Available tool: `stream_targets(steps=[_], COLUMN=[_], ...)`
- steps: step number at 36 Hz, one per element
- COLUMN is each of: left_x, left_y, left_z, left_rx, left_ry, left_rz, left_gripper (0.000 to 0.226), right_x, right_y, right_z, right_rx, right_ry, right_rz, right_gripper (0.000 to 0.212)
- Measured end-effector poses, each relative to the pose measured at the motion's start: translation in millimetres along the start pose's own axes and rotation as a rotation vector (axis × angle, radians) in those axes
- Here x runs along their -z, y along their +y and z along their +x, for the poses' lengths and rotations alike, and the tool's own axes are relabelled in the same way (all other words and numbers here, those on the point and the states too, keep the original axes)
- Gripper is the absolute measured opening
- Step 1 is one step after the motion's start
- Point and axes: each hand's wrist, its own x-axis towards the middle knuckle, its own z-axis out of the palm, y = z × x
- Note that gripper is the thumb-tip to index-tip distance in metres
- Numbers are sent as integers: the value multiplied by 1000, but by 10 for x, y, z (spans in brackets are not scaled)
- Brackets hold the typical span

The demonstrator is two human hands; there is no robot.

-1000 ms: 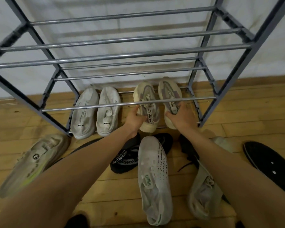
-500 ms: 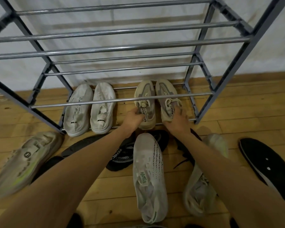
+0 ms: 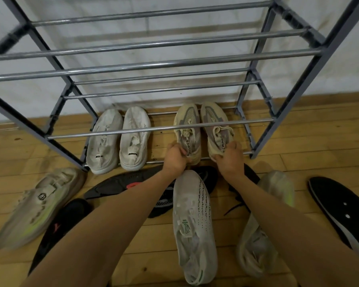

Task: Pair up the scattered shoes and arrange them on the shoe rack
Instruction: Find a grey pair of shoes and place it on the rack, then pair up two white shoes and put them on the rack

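Two beige sneakers (image 3: 202,129) pulled back; both hands (image 3: 201,158) gripping.

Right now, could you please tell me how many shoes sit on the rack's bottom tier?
4: a white pair on the left, and a beige pair on the right, heels held by each hand. None seem hidden.

The black shoe (image 3: 344,216) at the right edge is cut off — arms hide the black shoes (image 3: 203,179) in the middle.
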Motion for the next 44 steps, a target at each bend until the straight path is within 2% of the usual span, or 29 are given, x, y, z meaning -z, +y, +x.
stream_targets(steps=[6,9,12,18,25,31,35,40,42,44], left_x=[-42,-45,-11,29,2,-54,-78,-55,-33,-38], left_y=[7,44,91,118,83,43,-26,-181,-198,-291], left_z=[-11,7,44,55,-292,-732,-1069,-1474,-1656,-1790], left_rx=[-12,-21,-23,-23,-175,-395,-470,-495,-437,-316], left_ry=[42,39,-10,-92,-52,109,43,11,-16,-152], left_rz=[-8,-9,22,95,341,475,545,568,636,710], left_gripper=[41,39,26,21,48,47,47,45,43,42], right_x=[-20,13,52,110,198,376,504,531,510,457], right_y=[21,-10,-53,-53,51,160,287,498,529,520], right_z=[-42,6,74,126,-215,-675,-988,-1400,-1582,-1765], right_rx=[60,57,15,-15,107,200,256,184,160,169], right_ry=[95,108,43,-121,-124,-97,-86,-157,-191,-266], right_rz=[50,71,69,-2,-54,-95,-172,-191,-184,-213], right_gripper=[42,43,46,57,63,52,45,46,44,38])
